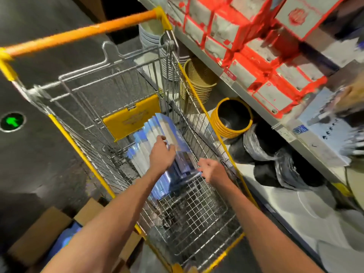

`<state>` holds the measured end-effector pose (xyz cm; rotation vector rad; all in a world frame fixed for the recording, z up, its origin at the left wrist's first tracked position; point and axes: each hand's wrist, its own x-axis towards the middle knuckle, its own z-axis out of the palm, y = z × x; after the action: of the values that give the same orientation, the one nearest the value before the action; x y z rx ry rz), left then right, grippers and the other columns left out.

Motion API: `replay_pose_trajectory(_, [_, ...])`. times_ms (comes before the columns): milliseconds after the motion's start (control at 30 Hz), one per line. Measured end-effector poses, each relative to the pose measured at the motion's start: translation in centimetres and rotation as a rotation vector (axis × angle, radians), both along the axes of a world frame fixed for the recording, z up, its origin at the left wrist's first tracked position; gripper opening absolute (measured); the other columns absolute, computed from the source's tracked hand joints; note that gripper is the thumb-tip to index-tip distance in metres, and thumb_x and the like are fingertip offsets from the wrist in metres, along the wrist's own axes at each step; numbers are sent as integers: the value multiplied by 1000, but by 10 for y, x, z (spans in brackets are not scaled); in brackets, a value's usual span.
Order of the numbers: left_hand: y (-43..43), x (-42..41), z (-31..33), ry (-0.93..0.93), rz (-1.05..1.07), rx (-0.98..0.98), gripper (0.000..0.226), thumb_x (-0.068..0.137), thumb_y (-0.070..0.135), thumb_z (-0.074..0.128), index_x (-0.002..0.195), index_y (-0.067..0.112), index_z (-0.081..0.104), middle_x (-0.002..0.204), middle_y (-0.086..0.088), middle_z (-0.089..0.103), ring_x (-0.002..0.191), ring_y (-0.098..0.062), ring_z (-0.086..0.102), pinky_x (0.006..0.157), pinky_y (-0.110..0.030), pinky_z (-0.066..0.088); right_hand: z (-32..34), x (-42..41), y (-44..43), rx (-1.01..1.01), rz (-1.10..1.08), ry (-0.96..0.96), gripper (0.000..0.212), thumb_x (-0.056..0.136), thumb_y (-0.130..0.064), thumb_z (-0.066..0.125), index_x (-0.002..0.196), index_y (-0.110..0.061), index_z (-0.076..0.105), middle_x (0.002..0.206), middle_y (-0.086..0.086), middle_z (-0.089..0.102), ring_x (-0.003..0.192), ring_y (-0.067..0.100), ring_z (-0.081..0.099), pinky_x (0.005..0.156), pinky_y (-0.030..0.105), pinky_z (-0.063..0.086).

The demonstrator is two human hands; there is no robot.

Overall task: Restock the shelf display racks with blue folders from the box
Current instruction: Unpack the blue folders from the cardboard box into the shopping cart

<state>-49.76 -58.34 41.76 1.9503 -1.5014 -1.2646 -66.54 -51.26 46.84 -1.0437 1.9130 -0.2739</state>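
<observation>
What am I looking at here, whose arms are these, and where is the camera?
No machine here: a person wears one camera on the head, looking down at their own bare arms. They reach into a wire shopping cart with yellow trim and an orange handle. In it lies a fanned stack of blue folders. The left hand rests on the stack; the right hand curls its fingers at its near edge, though blur hides whether either grips. A brown cardboard box stands at lower left; a grey metal shelf with red-and-white cartons runs along the right.
</observation>
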Motion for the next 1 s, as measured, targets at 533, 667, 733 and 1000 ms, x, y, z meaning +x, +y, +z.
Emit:
replay_pose_trajectory(533, [252,63,101,3,352,-303,14,98,23,57,107,14,61,93,-5,69,75,-25,70,75,-43,58,25,63,158,-178,335,-201,48,102,-38,41,100,3,66,103,24,70,93,38,64,90,53,51])
replay_pose_trajectory(667, [330,86,105,-44,410,-263,14,96,27,58,105,17,62,92,-2,70,76,-23,71,76,-48,59,39,89,210,-179,418,-250,37,102,-31,44,85,-6,66,95,22,69,85,35,63,83,49,51])
replay_pose_trajectory(733, [361,97,108,-75,443,-246,12,97,30,58,103,20,61,92,0,69,76,-21,71,76,-46,59,40,106,231,-169,461,-263,34,100,-31,46,73,-16,61,92,18,70,81,34,62,80,51,51])
replay_pose_trajectory(1000, [462,146,102,-132,555,-108,13,102,28,54,107,17,59,96,-2,70,69,-18,72,67,-37,58,37,158,303,-67,657,-315,37,103,-38,42,102,-8,64,96,11,70,82,26,65,81,46,53])
